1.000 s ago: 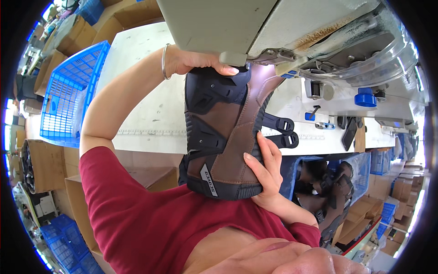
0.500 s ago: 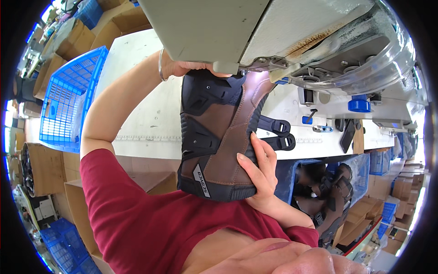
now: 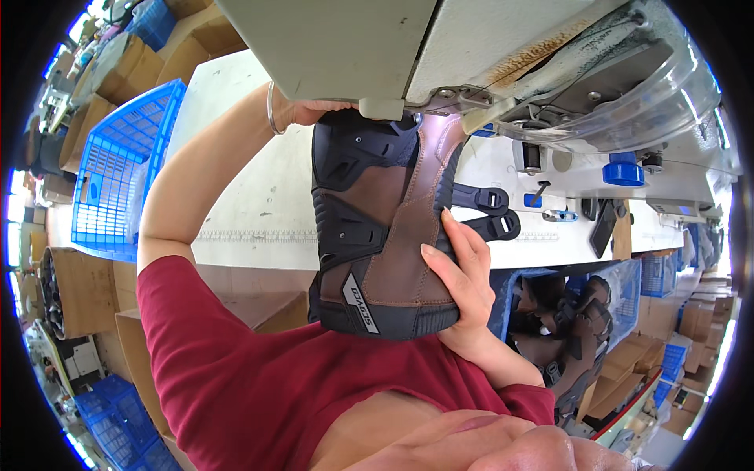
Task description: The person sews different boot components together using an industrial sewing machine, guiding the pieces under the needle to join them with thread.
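A brown and black boot [image 3: 389,243] with black moulded guards and brown stitched panels lies tilted in front of me. Its far end reaches under the sewing machine head [image 3: 330,47], where a light shines on the brown panel. My left hand [image 3: 312,111] is at the boot's far left edge, closed against it; the machine head hides the fingertips. On the near right side, my right hand [image 3: 465,286] grips the boot, thumb and fingers showing on top, the rest behind. Two black buckle straps [image 3: 495,212] stick out from its right side. The needle area is hidden.
A white worktable [image 3: 236,157] with a ruler strip extends under the machine. At the left stands a blue basket [image 3: 118,180]. Right of the boot are a blue knob [image 3: 623,170] and a black phone-like object [image 3: 603,228]. Below the table edge, a blue crate [image 3: 503,306] holds similar brown-black pieces.
The boot's near end has swung right and slightly away from me, and its straps have shifted right. My right hand has moved right with it. The view has shifted slightly.
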Demonstrator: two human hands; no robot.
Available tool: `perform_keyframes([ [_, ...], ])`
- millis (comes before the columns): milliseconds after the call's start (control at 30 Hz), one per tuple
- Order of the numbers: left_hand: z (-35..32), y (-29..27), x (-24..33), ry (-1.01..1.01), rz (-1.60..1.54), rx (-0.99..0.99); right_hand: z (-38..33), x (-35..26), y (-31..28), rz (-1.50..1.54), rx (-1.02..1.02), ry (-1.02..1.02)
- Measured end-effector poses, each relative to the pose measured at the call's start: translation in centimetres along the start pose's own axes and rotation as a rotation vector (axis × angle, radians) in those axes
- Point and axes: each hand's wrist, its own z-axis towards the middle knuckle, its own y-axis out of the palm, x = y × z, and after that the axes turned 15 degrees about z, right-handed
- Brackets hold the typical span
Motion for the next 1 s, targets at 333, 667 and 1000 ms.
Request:
perform_keyframes([
  [333,-1.4,2.9,1.4,-0.154,0.259,0.121,1.4,-0.5,-2.5,0.024,-0.069,0.100],
  [667,-2.3,4.0,1.1,-0.152,0.089,0.104,3.5,0.0,-5.6,0.097,-0.123,0.168],
  [1000,-3.8,4.8,2.3,-0.154,0.107,0.060,3.2,1.3,-6.0,0.057,-0.023,0.168],
])
